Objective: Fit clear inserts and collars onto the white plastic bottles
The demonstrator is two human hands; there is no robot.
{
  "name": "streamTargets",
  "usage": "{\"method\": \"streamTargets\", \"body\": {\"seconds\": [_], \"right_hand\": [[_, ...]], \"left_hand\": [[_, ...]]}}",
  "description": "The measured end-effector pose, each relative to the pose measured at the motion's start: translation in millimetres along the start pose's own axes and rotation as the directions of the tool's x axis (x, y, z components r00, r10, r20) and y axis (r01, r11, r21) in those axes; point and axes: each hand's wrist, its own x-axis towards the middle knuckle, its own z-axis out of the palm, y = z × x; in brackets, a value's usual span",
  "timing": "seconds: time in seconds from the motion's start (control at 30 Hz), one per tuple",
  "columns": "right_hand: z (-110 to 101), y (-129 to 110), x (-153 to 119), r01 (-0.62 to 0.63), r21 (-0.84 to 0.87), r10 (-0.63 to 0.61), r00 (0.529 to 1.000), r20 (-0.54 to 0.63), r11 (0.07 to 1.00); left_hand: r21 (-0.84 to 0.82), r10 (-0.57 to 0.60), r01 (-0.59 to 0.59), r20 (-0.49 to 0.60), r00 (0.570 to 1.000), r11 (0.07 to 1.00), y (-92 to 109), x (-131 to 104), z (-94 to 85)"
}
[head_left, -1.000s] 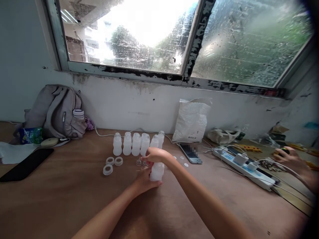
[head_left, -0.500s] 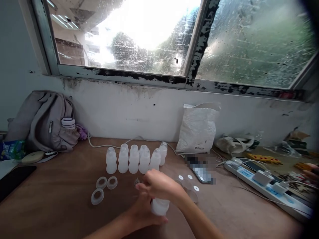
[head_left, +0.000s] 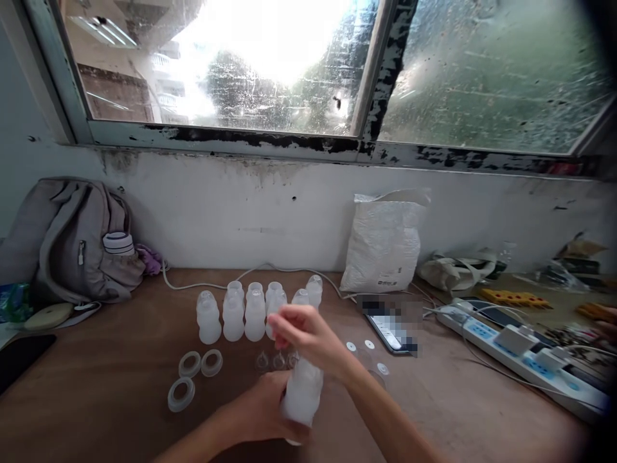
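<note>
My left hand (head_left: 267, 405) is wrapped round a frosted white baby bottle (head_left: 303, 392), which leans a little to the right. My right hand (head_left: 308, 337) hovers at the top of this bottle, its fingers curled together and slightly blurred; whether something small is between them I cannot make out. It hides the bottle's top. Just beyond my hands several clear bottle nipples (head_left: 278, 361) rest on the brown table (head_left: 120, 360). Behind them stand several more frosted bottles (head_left: 209, 318) in rows. To the left lie three translucent collar rings (head_left: 182, 394).
White discs (head_left: 382, 369) and clear round covers lie to the right, near a phone (head_left: 393, 334). A white power strip (head_left: 520, 357) with plugs and cables runs along the right. A white pouch (head_left: 383, 244) leans on the wall; a grey backpack (head_left: 72, 238) stands at left.
My right hand has lifted from the bottle in my left hand, showing more of that bottle, which is now more tilted. The nipples are now better uncovered. The camera view has shifted slightly.
</note>
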Motion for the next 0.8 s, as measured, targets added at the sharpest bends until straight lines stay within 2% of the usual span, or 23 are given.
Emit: {"method": "streamTargets", "body": {"seconds": [0.07, 0.1, 0.2, 0.27, 0.37, 0.5, 0.6, 0.7, 0.8], "right_hand": [[-14, -3, 1, 0.042, 0.093, -0.029, 0.989, -0.144, 0.995], [-22, -4, 1, 0.043, 0.142, -0.017, 0.984, -0.177, 0.989], [-39, -5, -2, 0.015, 0.28, 0.037, 0.983, -0.178, 0.96], [-43, -6, -4, 0.036, 0.327, 0.033, 0.979, -0.203, 0.944], [-36, -10, -7, 0.085, 0.336, -0.005, 0.973, -0.231, 0.938], [-14, -21, -16, 0.119, 0.265, -0.093, 0.99, -0.109, 0.957], [-2, -29, -26, 0.167, 0.217, -0.148, 0.984, -0.102, 0.962], [2, -32, -33, 0.156, 0.194, -0.136, 0.985, -0.11, 0.969], [-4, -32, -34, 0.137, 0.127, -0.115, 0.979, -0.166, 0.982]], "left_hand": [[-0.045, 0.025, -0.025, 0.004, 1.0, 0.999, 11, -5, -13.9], [-0.076, 0.04, -0.041, -0.013, 0.999, 0.996, 16, -8, -20.5], [-0.159, 0.034, -0.055, -0.131, 0.991, 0.986, 29, -16, -37.2], [-0.195, 0.015, -0.054, -0.196, 0.98, 0.979, 37, -22, -45.6], [-0.232, 0.012, -0.068, -0.234, 0.972, 0.97, 49, -33, -55.3], [-0.185, 0.046, -0.1, -0.277, 0.96, 0.978, 66, -52, -64.8], [-0.125, 0.051, -0.092, -0.297, 0.953, 0.988, 78, -67, -66.4], [-0.107, 0.01, -0.051, -0.353, 0.935, 0.993, 85, -76, -63.5], [-0.07, 0.025, -0.052, -0.342, 0.939, 0.996, 86, -76, -62.5]]}}
